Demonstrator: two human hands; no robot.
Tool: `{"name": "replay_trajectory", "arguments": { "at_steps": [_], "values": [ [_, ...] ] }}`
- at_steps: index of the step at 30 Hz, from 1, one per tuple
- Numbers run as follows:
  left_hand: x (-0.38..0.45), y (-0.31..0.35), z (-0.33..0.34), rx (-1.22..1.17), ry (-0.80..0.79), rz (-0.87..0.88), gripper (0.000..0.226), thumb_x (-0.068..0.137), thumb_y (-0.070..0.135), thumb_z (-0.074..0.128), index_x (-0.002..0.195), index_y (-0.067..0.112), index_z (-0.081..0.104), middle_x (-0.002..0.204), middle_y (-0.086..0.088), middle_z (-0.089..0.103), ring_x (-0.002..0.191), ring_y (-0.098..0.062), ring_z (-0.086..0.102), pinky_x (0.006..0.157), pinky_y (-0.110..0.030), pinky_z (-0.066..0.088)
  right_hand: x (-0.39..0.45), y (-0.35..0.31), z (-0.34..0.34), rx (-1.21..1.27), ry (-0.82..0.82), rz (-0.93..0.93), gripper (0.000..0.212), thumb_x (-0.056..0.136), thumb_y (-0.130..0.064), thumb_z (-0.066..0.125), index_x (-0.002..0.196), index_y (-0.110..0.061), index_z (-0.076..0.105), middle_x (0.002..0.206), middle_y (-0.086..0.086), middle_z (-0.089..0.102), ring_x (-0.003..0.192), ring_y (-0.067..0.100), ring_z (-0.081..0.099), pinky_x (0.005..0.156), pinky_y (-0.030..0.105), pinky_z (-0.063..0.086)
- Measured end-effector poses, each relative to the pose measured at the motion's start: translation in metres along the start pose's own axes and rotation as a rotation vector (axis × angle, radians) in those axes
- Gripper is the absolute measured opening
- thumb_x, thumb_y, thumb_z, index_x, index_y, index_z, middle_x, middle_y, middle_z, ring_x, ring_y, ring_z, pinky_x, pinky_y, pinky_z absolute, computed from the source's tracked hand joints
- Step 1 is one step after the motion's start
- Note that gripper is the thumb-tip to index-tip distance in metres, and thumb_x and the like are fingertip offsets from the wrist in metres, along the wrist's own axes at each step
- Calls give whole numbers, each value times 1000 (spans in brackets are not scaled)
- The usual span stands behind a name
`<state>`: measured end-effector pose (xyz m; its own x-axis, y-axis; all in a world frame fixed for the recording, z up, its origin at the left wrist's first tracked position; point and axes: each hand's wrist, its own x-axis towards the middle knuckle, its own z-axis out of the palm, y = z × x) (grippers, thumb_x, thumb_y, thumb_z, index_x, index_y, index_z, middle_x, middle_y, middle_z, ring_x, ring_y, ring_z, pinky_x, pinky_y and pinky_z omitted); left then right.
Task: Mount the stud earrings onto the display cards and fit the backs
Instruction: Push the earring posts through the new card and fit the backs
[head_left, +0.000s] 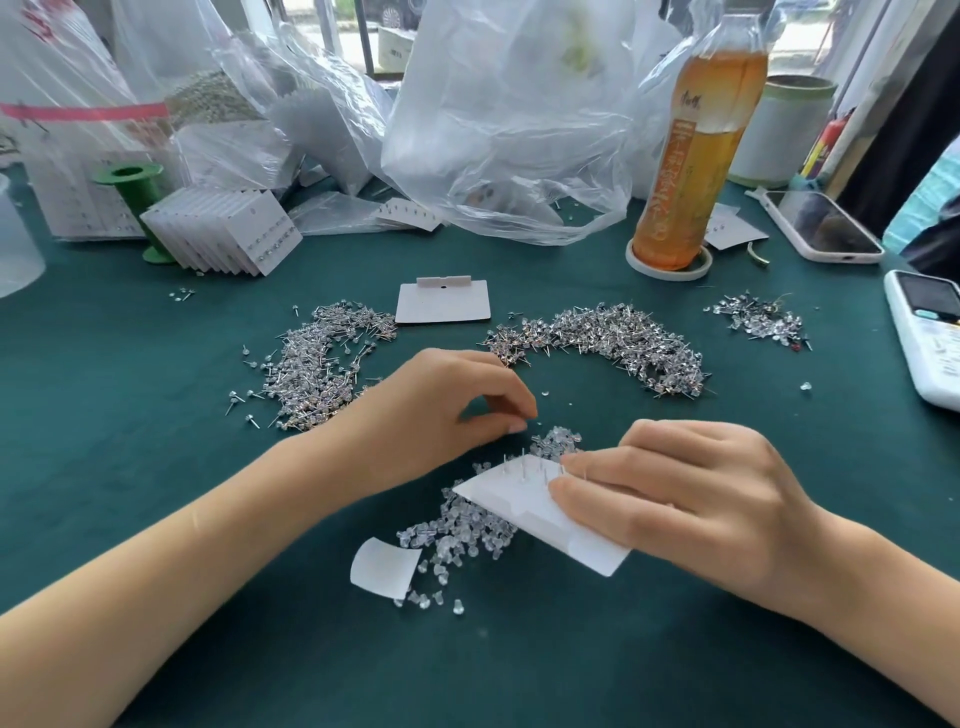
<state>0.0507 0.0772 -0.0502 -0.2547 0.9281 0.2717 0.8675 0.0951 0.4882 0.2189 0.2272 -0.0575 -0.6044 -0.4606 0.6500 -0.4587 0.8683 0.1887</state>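
My right hand (675, 499) grips a white display card (524, 499) back side up, with several stud posts sticking up through its far edge. My left hand (447, 410) hovers just left of the card, thumb and forefinger pinched together; what they pinch is too small to see. Clear plastic earring backs (467, 530) lie heaped under and around the card. Two piles of silver stud earrings lie on the green cloth, one to the left (322, 364) and one to the right (613, 338). A blank display card (442, 301) lies beyond them.
A stack of filled cards (228, 234) leans on a green spool (136, 197) at back left. Plastic bags (498, 130) crowd the back. A tea bottle (696, 156), a phone (821, 223), a remote (930, 338) and a small mixed pile (758, 317) sit at right. A paper scrap (382, 569) lies near.
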Motion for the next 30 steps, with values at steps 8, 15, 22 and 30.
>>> {"name": "replay_trajectory", "arguments": {
  "at_steps": [8, 15, 22, 30],
  "values": [
    [2, 5, 1, -66, -69, 28, 9, 84, 16, 70, 92, 17, 73, 91, 6, 64, 85, -6, 62, 82, -26, 50, 0, 0, -2, 25, -8, 28, 13, 85, 1, 63, 85, -6, 75, 77, 8, 70, 54, 25, 51, 48, 31, 47],
    [5, 6, 2, -126, -139, -28, 8, 87, 15, 65, 93, 16, 71, 92, 6, 61, 85, -9, 61, 81, -18, 46, -1, 1, -3, 23, -9, 33, 16, 87, 0, 61, 86, -6, 75, 78, 7, 70, 55, 25, 51, 49, 29, 46],
    [5, 5, 2, -122, -154, -41, 8, 86, 10, 67, 93, 14, 70, 90, 8, 59, 84, -7, 60, 81, -16, 45, -1, 1, -2, 20, -13, 41, 18, 89, 1, 59, 86, -6, 75, 76, 7, 69, 55, 25, 50, 49, 29, 46],
    [3, 7, -2, -247, -27, -100, 6, 84, 5, 67, 88, 10, 68, 80, 11, 66, 73, 1, 57, 67, -23, 47, -1, 4, -3, -19, -33, 7, 15, 83, 4, 65, 83, -7, 75, 75, 7, 69, 53, 25, 50, 45, 31, 46]
  ]
}}
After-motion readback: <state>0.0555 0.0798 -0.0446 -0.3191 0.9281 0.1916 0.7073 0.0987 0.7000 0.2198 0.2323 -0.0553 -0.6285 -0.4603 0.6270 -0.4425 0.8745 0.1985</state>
